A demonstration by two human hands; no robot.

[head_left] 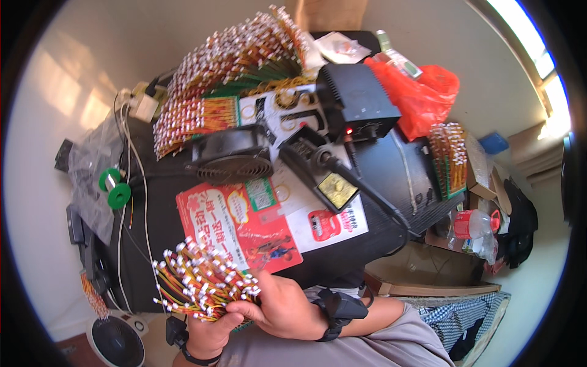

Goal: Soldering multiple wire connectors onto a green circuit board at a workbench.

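Head view, one entry per item.

Wire bundle: a fanned bunch of short red, yellow and green wires with white end connectors, held at the near edge of the black table, low and left of centre, partly over the table edge.

Left hand: entered from the lower edge, wrist banded in black; fingers are curled up around the underside of the bundle's gathered end, thumb hidden.

Right hand: forearm is laid across the lower frame from the right, a black strapped device worn at the wrist. The back of the hand is turned to the camera; fingers are bent inward and pressed together against the bundle's right side, just above the left hand. Fingertips are hidden by the wires.

Red printed card: laid flat on the table, just behind the bundle.

Small black fan: placed beyond the card.

Soldering iron stand: set right of the fan, with a black power unit behind it.

Stacked wire looms: piled at the far left of the table.

Green solder spool: seen at the left table edge.

Red plastic bag: lying at the far right.
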